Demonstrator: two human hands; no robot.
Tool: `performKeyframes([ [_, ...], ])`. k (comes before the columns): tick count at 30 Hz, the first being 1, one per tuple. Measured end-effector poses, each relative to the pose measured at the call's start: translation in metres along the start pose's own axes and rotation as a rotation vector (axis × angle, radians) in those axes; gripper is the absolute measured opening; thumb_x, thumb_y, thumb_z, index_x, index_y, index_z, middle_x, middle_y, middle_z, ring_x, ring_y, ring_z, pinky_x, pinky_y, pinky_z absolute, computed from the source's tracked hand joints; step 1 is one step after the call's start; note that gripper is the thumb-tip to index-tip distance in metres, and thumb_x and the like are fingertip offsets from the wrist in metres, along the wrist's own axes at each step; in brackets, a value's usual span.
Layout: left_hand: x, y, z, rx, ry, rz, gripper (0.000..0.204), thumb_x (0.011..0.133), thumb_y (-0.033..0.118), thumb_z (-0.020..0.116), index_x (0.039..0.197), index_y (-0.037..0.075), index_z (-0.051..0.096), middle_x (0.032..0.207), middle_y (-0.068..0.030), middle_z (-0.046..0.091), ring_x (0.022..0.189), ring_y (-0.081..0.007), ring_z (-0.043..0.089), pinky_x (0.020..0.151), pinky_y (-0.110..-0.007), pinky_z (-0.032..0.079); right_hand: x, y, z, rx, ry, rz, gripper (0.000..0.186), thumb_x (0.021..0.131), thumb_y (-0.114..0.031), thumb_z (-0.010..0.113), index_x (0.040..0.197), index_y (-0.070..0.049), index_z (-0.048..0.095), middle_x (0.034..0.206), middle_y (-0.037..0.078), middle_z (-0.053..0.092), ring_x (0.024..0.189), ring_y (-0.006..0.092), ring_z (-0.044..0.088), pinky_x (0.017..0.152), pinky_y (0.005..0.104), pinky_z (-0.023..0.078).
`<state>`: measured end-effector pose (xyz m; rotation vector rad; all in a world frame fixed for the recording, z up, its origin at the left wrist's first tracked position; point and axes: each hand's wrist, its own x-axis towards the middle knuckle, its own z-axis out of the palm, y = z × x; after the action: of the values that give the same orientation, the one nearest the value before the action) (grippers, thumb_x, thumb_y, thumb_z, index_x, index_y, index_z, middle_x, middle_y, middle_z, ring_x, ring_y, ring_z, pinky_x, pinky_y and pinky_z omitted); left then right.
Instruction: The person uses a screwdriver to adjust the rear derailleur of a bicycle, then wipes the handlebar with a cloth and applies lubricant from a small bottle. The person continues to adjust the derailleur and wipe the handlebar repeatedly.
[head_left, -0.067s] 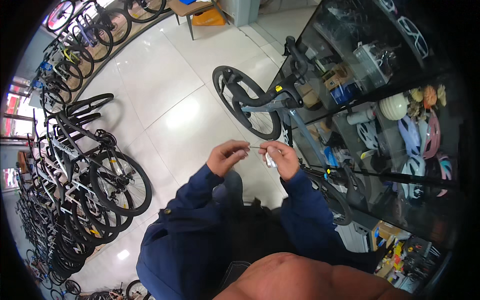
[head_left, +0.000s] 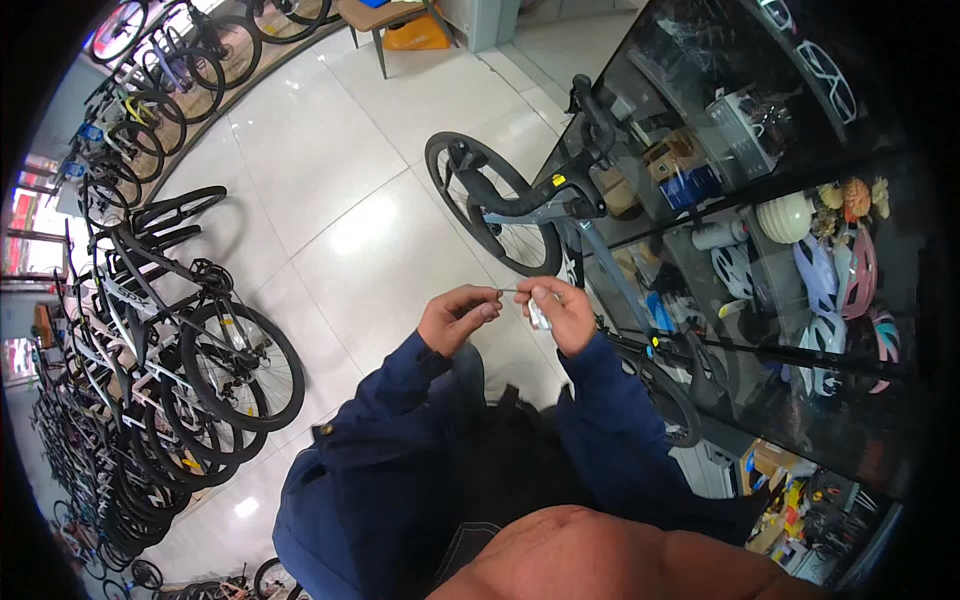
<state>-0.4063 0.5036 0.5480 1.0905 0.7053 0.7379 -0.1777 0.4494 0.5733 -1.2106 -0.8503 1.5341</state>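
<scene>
In front of my body, above the tiled floor, both hands are raised close together. A thin, dark, rod-like piece (head_left: 508, 291) spans the small gap between their fingertips; its exact kind is too small to make out. My left hand (head_left: 455, 319) is closed, thumb and fingertips pinched at the rod's left end. Closed as well, my right hand (head_left: 566, 314) pinches the other end. A small white, shiny item (head_left: 539, 317) sticks out below the right thumb, partly hidden by the fingers. Just beyond the right hand stands a grey-blue road bicycle (head_left: 545, 212) with drop handlebars.
Dark glass-fronted shelves (head_left: 700, 235) with helmets and boxes line the right side. Rows of parked bicycles (head_left: 240, 360) fill the left. A chair (head_left: 378, 18) stands at the far end beside an orange bag (head_left: 415, 35). Tools and parts (head_left: 815, 510) lie at the lower right.
My left hand has shifted very slightly to the right. The white item in my right hand shows a little more. Both hands keep their pinch.
</scene>
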Motion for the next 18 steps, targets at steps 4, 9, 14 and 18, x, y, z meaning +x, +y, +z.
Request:
performKeyframes([
  [4, 0.007, 0.027, -0.008, -0.030, 0.085, -0.036, 0.020, 0.101, 0.008, 0.067, 0.117, -0.005, 0.068, 0.105, -0.0090, 0.072, 0.095, -0.0163, 0.069, 0.089, -0.031, 0.056, 0.033, -0.029, 0.024, -0.003, -0.028, 0.027, 0.031, 0.107, -0.022, 0.058, 0.124, 0.002, 0.067, 0.104, 0.009, 0.074, 0.086, 0.0099, 0.066, 0.073, 0.0241, 0.053],
  [9, 0.045, 0.058, -0.033, -0.237, 0.110, -0.101, 0.028, 0.100, 0.016, 0.070, 0.119, -0.005, 0.066, 0.101, -0.0115, 0.073, 0.091, -0.0189, 0.071, 0.083, -0.032, 0.059, 0.063, -0.052, 0.032, -0.150, -0.046, -0.092, 0.027, 0.105, -0.016, 0.059, 0.122, 0.002, 0.069, 0.107, 0.010, 0.076, 0.095, 0.0121, 0.068, 0.086, 0.0264, 0.053],
  [14, 0.082, 0.068, -0.045, -0.057, 0.117, -0.055, 0.019, 0.100, 0.008, 0.069, 0.115, -0.004, 0.069, 0.099, -0.0108, 0.075, 0.088, -0.0175, 0.073, 0.083, -0.030, 0.060, 0.096, -0.064, 0.027, -0.286, -0.011, -0.270, 0.024, 0.102, -0.012, 0.063, 0.120, 0.002, 0.071, 0.106, 0.010, 0.077, 0.098, 0.0150, 0.071, 0.088, 0.0291, 0.054],
  [18, 0.109, 0.069, -0.056, 0.348, 0.176, 0.047, 0.018, 0.095, 0.006, 0.072, 0.112, -0.001, 0.072, 0.098, -0.0099, 0.077, 0.088, -0.0144, 0.073, 0.079, -0.028, 0.058, 0.118, -0.074, 0.007, -0.655, 0.017, -0.306, 0.023, 0.095, -0.018, 0.071, 0.111, -0.003, 0.075, 0.103, 0.015, 0.076, 0.094, 0.0248, 0.074, 0.081, 0.0322, 0.056],
])
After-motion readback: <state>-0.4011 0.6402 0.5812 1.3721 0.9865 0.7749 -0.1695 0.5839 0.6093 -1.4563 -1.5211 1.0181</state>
